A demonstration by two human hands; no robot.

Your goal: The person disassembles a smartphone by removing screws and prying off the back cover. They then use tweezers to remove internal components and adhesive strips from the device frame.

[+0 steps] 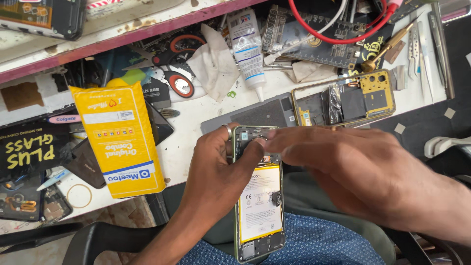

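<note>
An opened phone [259,206] with its back cover off lies over my lap, showing a white battery and a green frame. My left hand [216,167] grips the phone's upper left side, thumb across the top part, a ring on one finger. My right hand [353,167] reaches in from the right, its fingertips pressed on the top of the phone near the camera area. What lies under those fingertips is hidden.
The white workbench [196,113] holds a yellow padded packet [120,140], a white glue tube [247,46], a second opened phone with a gold frame [346,100], a grey back cover [260,114], tweezers [417,46], a circuit board with red cable [314,29], and black boxes at left.
</note>
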